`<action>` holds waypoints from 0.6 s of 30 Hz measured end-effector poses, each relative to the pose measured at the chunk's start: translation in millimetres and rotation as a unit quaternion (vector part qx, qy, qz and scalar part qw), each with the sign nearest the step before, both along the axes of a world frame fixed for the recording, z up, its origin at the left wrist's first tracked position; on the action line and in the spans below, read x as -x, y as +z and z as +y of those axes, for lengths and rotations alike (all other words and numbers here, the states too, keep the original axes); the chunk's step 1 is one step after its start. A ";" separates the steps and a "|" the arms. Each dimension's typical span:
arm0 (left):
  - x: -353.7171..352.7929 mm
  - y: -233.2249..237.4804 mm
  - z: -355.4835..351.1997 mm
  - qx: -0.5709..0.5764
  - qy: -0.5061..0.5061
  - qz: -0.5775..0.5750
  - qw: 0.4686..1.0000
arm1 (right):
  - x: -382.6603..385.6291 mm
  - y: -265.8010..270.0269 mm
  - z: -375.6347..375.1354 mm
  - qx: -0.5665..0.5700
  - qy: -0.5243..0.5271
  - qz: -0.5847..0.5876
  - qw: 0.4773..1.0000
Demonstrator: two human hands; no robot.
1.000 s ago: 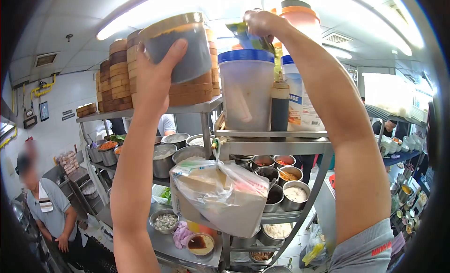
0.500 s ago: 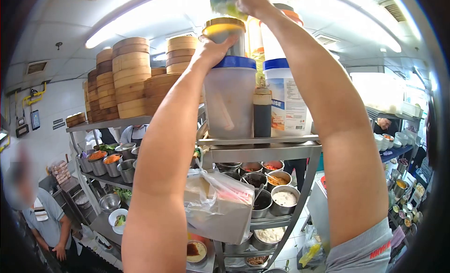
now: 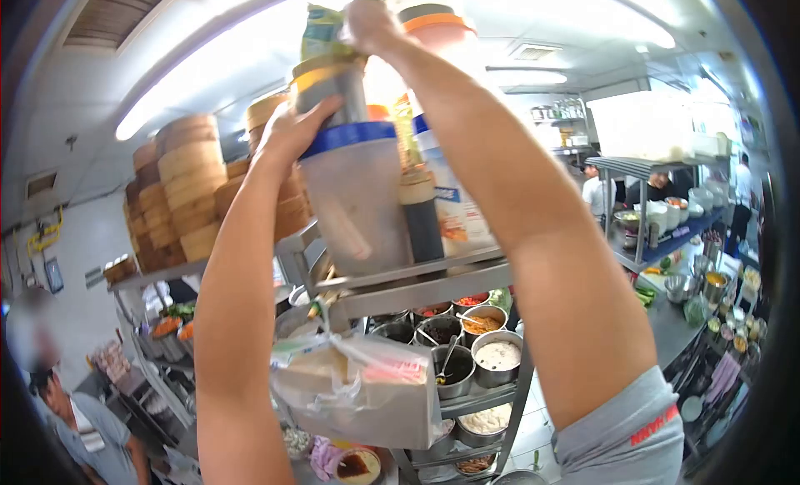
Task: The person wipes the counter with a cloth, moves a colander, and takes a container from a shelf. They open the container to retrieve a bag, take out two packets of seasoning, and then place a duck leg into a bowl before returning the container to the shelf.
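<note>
Both my arms reach up to the top of a metal shelf (image 3: 417,278). My left hand (image 3: 293,133) is wrapped against the side of a grey canister (image 3: 348,95) with a yellow rim, which stands on a translucent tub (image 3: 357,203) with a blue lid. Higher up, my right hand (image 3: 372,27) grips a green packet (image 3: 321,37) right over the canister's top. A dark bottle (image 3: 423,225) and a white labelled tub (image 3: 457,203) stand beside the translucent tub, partly behind my right forearm.
Stacked bamboo steamers (image 3: 190,172) fill the shelf to the left. A plastic-wrapped box (image 3: 354,402) hangs at the shelf's front, near metal pots of food (image 3: 497,357). A person in a grey shirt (image 3: 96,431) is at lower left; others are at far right.
My view has turned right and tilted, so the shelf appears further left. The green packet has come down closer to the canister with my right hand. My left hand stays on the canister.
</note>
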State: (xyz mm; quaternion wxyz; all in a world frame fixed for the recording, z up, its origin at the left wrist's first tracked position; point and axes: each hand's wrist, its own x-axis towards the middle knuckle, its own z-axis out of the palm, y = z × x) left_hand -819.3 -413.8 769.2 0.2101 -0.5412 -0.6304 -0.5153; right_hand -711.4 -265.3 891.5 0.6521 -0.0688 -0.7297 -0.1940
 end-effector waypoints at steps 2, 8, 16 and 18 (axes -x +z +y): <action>25.2 3.6 12.6 -0.075 0.100 -0.013 0.992 | -4.9 -3.1 -0.3 0.081 0.065 0.030 0.994; 44.7 -7.3 3.0 -0.178 0.159 -0.059 0.969 | 36.7 6.8 16.9 0.071 0.094 0.072 0.990; 24.7 -18.9 -17.3 -0.136 0.054 -0.084 0.986 | 94.3 -18.5 75.5 0.126 -0.047 -0.315 0.940; 19.1 -23.7 -23.5 -0.137 0.046 -0.090 0.985 | 93.3 -14.7 78.7 0.126 -0.070 -0.326 0.934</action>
